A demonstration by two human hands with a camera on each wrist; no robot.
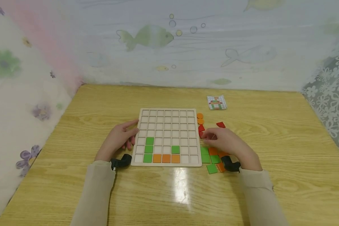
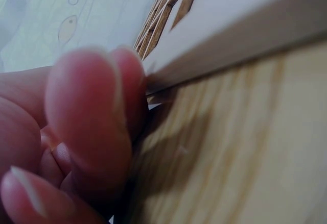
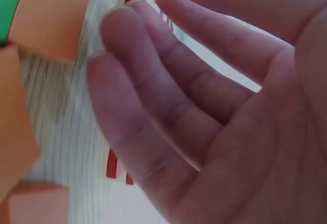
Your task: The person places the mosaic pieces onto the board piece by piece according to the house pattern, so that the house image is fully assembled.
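Note:
A pale wooden grid board (image 1: 169, 133) lies flat on the table. Green square tiles (image 1: 148, 149) fill several cells at its lower left, orange square tiles (image 1: 166, 158) sit along its bottom row, and one more green tile (image 1: 175, 149) lies above the rightmost orange one. My left hand (image 1: 120, 138) rests beside the board's left edge, thumb and forefinger at the rim. Right of the board, my right hand (image 1: 224, 141) reaches its fingertips to the red curved-edge pieces (image 1: 201, 128). In the right wrist view its fingers (image 3: 168, 86) are loosely bent, and the thumb tip is out of frame.
Orange discs (image 1: 200, 121) lie by the board's upper right edge. Another red piece (image 1: 221, 125) lies beyond my right hand. Loose green tiles (image 1: 212, 169) and orange tiles (image 1: 221, 167) cluster near my right wrist. A pattern card (image 1: 217, 102) lies at the back.

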